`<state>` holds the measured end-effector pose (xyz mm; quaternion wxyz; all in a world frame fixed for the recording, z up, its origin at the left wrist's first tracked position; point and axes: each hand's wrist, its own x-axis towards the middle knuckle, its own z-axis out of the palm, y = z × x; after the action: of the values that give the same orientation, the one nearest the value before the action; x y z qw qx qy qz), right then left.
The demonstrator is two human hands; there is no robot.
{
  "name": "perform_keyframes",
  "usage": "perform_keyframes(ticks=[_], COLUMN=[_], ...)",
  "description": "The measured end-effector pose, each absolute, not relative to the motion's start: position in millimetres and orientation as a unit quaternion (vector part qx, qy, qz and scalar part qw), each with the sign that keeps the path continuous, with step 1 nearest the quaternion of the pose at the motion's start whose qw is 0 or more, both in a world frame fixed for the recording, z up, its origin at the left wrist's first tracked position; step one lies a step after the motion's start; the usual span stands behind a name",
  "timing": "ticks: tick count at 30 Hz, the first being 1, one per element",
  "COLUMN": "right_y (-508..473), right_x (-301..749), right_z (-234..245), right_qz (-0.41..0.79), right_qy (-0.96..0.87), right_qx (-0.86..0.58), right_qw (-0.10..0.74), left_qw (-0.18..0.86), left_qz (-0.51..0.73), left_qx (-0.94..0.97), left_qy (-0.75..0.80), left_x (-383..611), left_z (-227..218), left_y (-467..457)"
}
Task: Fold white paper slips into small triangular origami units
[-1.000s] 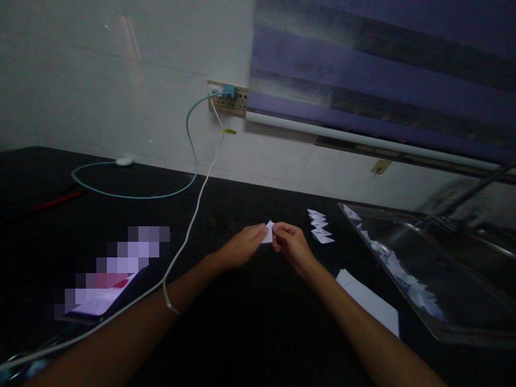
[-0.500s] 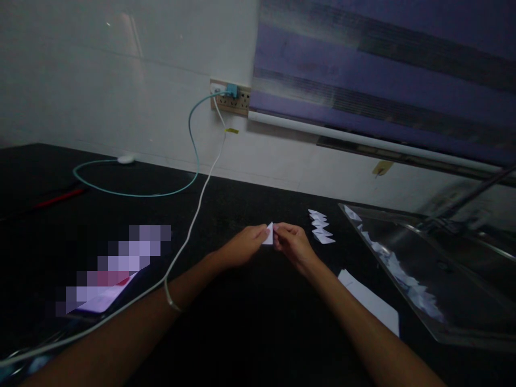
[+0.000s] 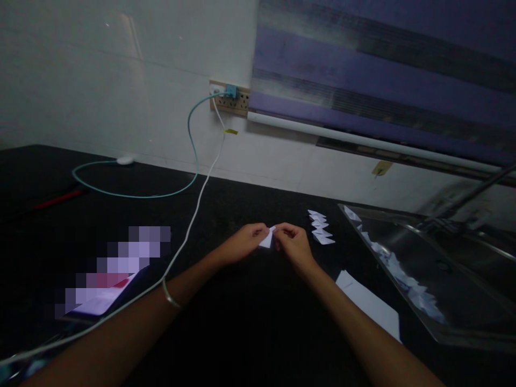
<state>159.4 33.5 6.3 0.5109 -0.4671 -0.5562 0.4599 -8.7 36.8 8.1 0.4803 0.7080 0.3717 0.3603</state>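
The left hand (image 3: 246,242) and right hand (image 3: 296,246) clamped their fingertips on a small folded paper (image 3: 266,240); pointed paper pieces (image 3: 321,229) lay near the right. White sheets (image 3: 371,305) rested nearby.

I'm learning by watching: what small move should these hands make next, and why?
Perhaps crease the small paper with the right hand while the left hand steadies it: both hands pinch it, and the pointed paper pieces nearby look folded.

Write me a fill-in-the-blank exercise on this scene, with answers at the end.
The left hand and right hand hold a small white piece of ____.
Flat white sheets lie between the right forearm and the metal ____.
The bangle is worn on the ____ arm.

Missing words: paper; sink; left.
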Motion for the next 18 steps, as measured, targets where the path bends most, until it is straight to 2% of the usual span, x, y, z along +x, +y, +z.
perform_keyframes(ticks=[6, 18], right_y=[31.6, 20.8], right_x=[161.2, 153.7], right_z=[11.4, 9.4], right_qz=[0.394, 0.38], right_qy=[-0.548, -0.578], right_qx=[-0.476, -0.481], right_qw=[0.563, 0.539], left_qw=[0.381, 0.309], left_qz=[0.395, 0.376], left_qx=[0.722, 0.752], left_qy=[0.422, 0.444], left_x=[-7.6, -4.6], left_z=[7.6, 6.0], left_y=[39.3, 34.7])
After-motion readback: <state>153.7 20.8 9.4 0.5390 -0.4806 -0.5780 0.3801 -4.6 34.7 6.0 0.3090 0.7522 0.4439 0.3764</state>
